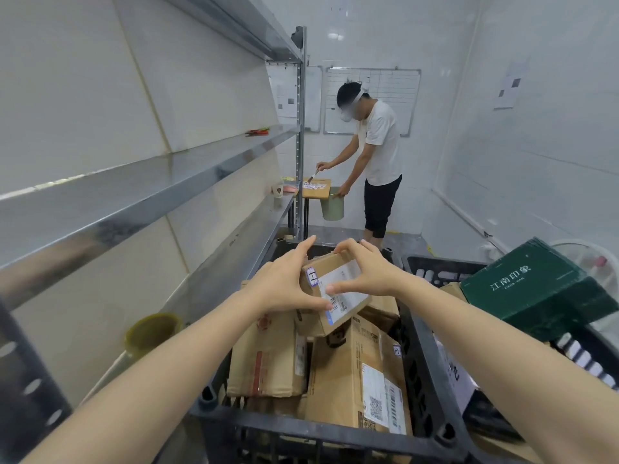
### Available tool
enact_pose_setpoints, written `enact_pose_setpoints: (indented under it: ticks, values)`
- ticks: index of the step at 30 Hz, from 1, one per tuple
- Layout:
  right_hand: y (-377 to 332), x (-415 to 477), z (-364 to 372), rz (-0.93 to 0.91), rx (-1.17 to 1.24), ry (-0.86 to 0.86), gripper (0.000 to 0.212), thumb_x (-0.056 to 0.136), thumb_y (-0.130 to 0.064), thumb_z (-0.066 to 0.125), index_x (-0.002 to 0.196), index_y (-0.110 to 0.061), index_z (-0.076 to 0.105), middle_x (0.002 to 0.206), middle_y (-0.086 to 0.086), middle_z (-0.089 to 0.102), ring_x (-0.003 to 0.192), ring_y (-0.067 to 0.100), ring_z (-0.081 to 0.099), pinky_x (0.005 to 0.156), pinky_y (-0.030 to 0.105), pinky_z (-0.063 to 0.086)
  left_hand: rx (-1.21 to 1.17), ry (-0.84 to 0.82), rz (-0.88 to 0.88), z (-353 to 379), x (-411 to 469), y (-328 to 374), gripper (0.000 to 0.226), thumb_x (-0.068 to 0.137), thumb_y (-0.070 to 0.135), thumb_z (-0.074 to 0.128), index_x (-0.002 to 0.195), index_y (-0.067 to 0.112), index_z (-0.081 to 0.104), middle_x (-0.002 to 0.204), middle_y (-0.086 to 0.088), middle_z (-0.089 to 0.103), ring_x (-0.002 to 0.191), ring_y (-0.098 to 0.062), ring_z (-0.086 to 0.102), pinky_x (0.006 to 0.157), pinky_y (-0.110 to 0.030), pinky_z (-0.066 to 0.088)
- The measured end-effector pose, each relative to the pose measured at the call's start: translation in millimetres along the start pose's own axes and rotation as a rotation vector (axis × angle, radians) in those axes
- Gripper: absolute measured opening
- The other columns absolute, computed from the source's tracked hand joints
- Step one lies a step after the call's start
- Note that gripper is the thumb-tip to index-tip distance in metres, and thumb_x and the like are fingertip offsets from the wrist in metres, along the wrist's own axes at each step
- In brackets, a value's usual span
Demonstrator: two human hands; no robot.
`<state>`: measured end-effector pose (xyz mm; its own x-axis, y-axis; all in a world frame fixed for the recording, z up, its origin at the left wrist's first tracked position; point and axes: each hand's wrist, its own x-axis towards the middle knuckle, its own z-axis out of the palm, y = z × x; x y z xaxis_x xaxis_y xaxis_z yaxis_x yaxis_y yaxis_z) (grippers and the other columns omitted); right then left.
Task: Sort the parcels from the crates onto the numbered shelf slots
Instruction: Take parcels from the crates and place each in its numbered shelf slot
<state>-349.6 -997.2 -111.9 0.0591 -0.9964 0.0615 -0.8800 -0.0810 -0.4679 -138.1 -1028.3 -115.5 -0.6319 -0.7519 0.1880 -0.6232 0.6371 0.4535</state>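
Note:
A small cardboard parcel [338,289] with a white shipping label and a numbered sticker is held tilted above the black crate [425,356]. My left hand [284,283] grips its left side, thumb under the front edge. My right hand [368,269] grips its right side, fingers over the far edge and thumb on the label. Below in the crate lie several more cardboard parcels [361,373]. The steel shelf [140,195] runs along the left wall.
A second black crate [442,269] on the right holds a dark green box [532,286]. A yellow roll [152,331] lies on the lower shelf. Another person [375,155] stands at a small table [318,187] at the far end.

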Motion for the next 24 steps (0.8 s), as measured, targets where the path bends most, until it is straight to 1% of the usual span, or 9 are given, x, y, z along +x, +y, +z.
enact_pose_setpoints:
  ticks: [3,6,8,10,13,16,19,21,24]
  values:
    - [10,3,1,0.046,-0.051,0.095,0.095,0.052,-0.091,0.059,0.127,-0.035,0.04,0.131,-0.008,0.049,0.128,0.022,0.039,0.107,0.053,0.034,-0.034,0.078,-0.003,-1,6,-1,0.116,0.067,0.062,0.076,0.154,0.033,0.005,0.155,0.003,0.031,0.14,-0.014,0.034,0.11,-0.043,0.037]
    - [18,4,4,0.102,-0.046,0.144,0.105,0.051,-0.097,0.049,0.136,-0.038,0.031,0.134,0.001,0.045,0.127,0.027,0.042,0.107,0.053,0.035,-0.008,0.135,-0.023,4,15,0,0.109,0.074,0.062,0.071,0.154,0.034,0.002,0.161,-0.002,0.014,0.146,-0.023,0.021,0.114,-0.05,0.03]
    - [25,3,4,0.149,-0.033,0.158,0.103,0.057,-0.095,0.046,0.142,-0.044,0.019,0.138,0.011,0.037,0.128,0.034,0.041,0.108,0.053,0.035,0.0,0.133,-0.059,10,23,0,0.104,0.078,0.061,0.067,0.152,0.041,-0.004,0.162,-0.005,0.008,0.146,-0.028,0.022,0.112,-0.053,0.032]
    - [34,-1,3,0.193,0.013,0.148,0.098,0.064,-0.091,0.048,0.145,-0.047,0.012,0.142,0.015,0.029,0.127,0.037,0.043,0.107,0.051,0.037,0.025,0.118,-0.081,19,29,1,0.104,0.08,0.059,0.067,0.148,0.047,-0.011,0.162,-0.006,0.008,0.141,-0.031,0.032,0.108,-0.054,0.037]
    - [48,-8,2,0.2,0.024,0.114,0.085,0.082,-0.067,0.057,0.149,-0.043,0.012,0.139,0.012,0.026,0.121,0.034,0.05,0.1,0.042,0.044,-0.03,0.049,-0.084,35,36,4,0.107,0.08,0.05,0.07,0.147,0.049,-0.014,0.16,-0.005,0.014,0.137,-0.03,0.037,0.106,-0.052,0.04]
    - [58,-10,-1,0.166,-0.084,0.125,0.082,0.086,-0.064,0.055,0.151,-0.045,0.007,0.134,0.011,0.032,0.118,0.03,0.05,0.097,0.042,0.047,-0.019,0.011,-0.079,51,46,12,0.111,0.076,0.054,0.071,0.142,0.054,-0.018,0.161,-0.006,0.012,0.143,-0.03,0.027,0.108,-0.056,0.036]
    - [64,-10,-4,0.165,-0.155,0.087,0.083,0.089,-0.066,0.048,0.151,-0.049,-0.004,0.138,0.012,0.033,0.119,0.029,0.048,0.097,0.045,0.047,0.09,0.018,-0.125,63,55,21,0.111,0.076,0.06,0.068,0.143,0.052,-0.021,0.163,-0.011,-0.004,0.148,-0.036,0.009,0.115,-0.058,0.014]
    - [67,-12,-7,0.159,-0.195,0.073,0.082,0.091,-0.066,0.044,0.15,-0.049,-0.01,0.142,0.01,0.038,0.122,0.03,0.047,0.097,0.046,0.046,0.159,0.034,-0.169,68,58,28,0.11,0.078,0.063,0.065,0.147,0.046,-0.019,0.161,-0.015,-0.015,0.148,-0.04,-0.001,0.116,-0.056,0.005]
    - [73,-16,-9,0.155,-0.286,0.054,0.079,0.096,-0.059,0.041,0.149,-0.047,-0.017,0.142,0.005,0.05,0.123,0.031,0.046,0.089,0.044,0.043,0.121,0.015,-0.232,77,62,33,0.107,0.08,0.065,0.062,0.151,0.041,-0.013,0.156,-0.017,-0.028,0.146,-0.042,-0.012,0.117,-0.056,0.007]
